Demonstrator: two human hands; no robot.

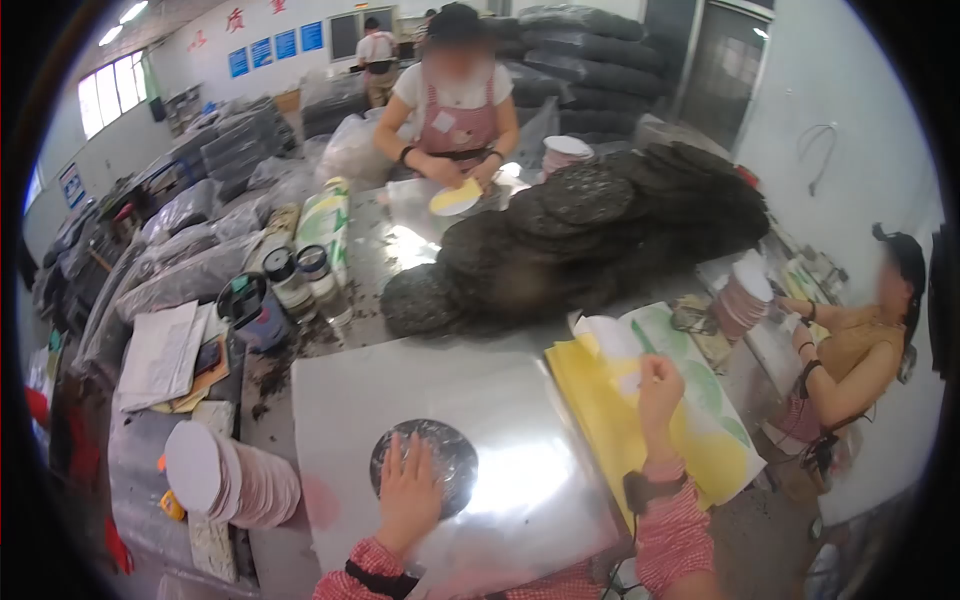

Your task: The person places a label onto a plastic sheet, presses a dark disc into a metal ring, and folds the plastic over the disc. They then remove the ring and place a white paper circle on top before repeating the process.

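Observation:
My left hand [411, 492] lies flat, fingers stretched out, on a round black disc [456, 468] with a mottled, shiny surface. Under the disc is a smooth silvery sheet [340, 410] that reflects the light. To the right, my right hand [660, 392] is raised over yellow paper sheets [588, 415], thumb and fingers pinched together. Whatever the pinch holds, if anything, is too small to make out. A white and green printed sheet [690, 365] lies by the yellow paper.
A large heap of black discs [600, 225] stands behind the sheet. Stacked pale round pieces [250, 485] sit at left, near jars [318, 275] and a dark bucket [255, 312]. One co-worker [460, 110] works opposite, another [850, 360] at right.

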